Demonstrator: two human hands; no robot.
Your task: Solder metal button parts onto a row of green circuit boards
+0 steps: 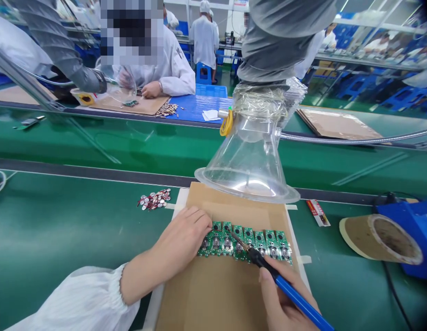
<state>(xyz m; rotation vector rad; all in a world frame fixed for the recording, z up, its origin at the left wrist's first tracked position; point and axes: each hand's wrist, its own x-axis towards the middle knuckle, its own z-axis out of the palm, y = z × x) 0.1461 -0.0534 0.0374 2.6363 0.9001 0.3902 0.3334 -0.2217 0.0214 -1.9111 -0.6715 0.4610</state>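
A row of several small green circuit boards lies side by side on a brown cardboard sheet. My right hand grips a soldering iron by its blue and black handle. The iron's metal tip points up and left, over the middle boards. At the row's left end, my left hand has its fingers curled down and pressed together over the boards there. Whatever those fingertips hold, if anything, is hidden. A pile of small round silver parts with red wires sits left of the cardboard.
A clear fume hood hangs just above the cardboard's far end. To the right are a cardboard roll, a blue box and a small red-and-white packet. Beyond the green divider, a co-worker sits at another bench.
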